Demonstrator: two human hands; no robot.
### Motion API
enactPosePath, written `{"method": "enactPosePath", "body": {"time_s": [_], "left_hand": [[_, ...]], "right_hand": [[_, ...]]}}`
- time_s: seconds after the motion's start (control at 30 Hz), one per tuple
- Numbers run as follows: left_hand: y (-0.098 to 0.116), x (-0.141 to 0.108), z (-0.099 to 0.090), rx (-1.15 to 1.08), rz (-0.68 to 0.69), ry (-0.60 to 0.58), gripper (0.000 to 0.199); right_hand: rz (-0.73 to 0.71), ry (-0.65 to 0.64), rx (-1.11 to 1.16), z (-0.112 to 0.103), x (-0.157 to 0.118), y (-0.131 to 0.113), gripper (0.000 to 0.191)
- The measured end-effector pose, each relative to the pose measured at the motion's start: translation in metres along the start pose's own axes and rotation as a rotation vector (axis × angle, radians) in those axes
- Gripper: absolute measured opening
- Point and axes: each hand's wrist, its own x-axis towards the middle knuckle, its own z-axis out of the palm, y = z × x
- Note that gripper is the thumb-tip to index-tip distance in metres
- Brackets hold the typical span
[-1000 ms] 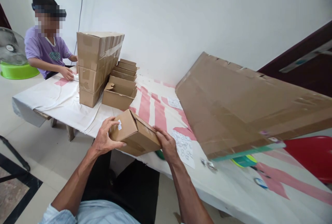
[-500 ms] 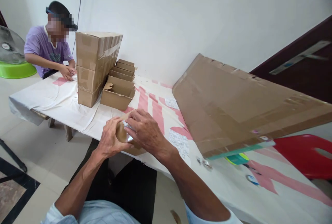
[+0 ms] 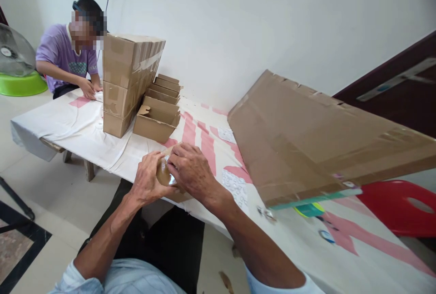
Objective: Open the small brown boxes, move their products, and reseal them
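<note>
Low in front of me, at the table's near edge, my left hand [image 3: 148, 180] is wrapped round a roll of packing tape [image 3: 164, 175], tan with a glossy clear surface. My right hand [image 3: 191, 167] is closed over the roll's right side, fingertips pinched at its shiny film; whether a loose end is between them I cannot tell. Beneath both hands a brown cardboard piece [image 3: 180, 196], perhaps a small box, shows only in part. Just beyond stands an open small carton [image 3: 155, 131], flaps up.
Stacked sealed cartons [image 3: 117, 99] rise at the left, with more open cartons [image 3: 165, 89] behind. A large cardboard panel [image 3: 320, 144] leans at the right. A printed sheet [image 3: 235, 187], a teal tape ring [image 3: 309, 209] and a red stool [image 3: 402, 208] are nearby. A co-worker [image 3: 61, 58] sits far left.
The view has shifted slightly. My left hand still grips the roll, and my right fingertips have moved a little over its shiny film.
</note>
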Motion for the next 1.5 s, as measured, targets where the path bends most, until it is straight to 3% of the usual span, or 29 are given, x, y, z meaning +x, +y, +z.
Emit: {"method": "enactPosePath", "body": {"time_s": [0.17,0.3,0.53,0.73,0.87,1.03,1.23,1.37,1.5], "left_hand": [[0.002,0.001,0.000,0.010,0.004,0.003,0.100],[0.004,0.002,0.000,0.018,-0.012,-0.008,0.099],[0.003,0.003,-0.006,-0.004,-0.050,-0.044,0.098],[-0.004,0.004,-0.015,-0.010,-0.037,-0.040,0.095],[-0.014,0.005,-0.027,-0.053,-0.058,-0.043,0.088],[-0.045,0.008,-0.049,-0.146,-0.151,-0.075,0.089],[-0.087,0.016,-0.063,-0.360,-0.303,-0.065,0.101],[-0.081,0.022,-0.065,-0.391,-0.404,-0.028,0.100],[-0.058,0.029,-0.066,-0.332,-0.493,0.007,0.097]], "right_hand": [[-0.003,-0.007,0.044,-0.001,-0.001,0.001,0.025],[0.038,0.005,0.244,-0.007,-0.002,0.001,0.028],[0.319,0.100,0.908,-0.023,-0.006,0.009,0.022],[0.517,0.172,1.106,-0.032,-0.014,0.017,0.026],[0.612,0.288,1.121,-0.033,-0.034,0.030,0.025],[0.819,0.515,0.927,-0.012,-0.104,0.080,0.025],[1.212,0.669,0.534,0.032,-0.246,0.149,0.035],[1.359,0.691,0.438,0.064,-0.317,0.172,0.035],[1.427,0.695,0.407,0.097,-0.348,0.188,0.032]]}}
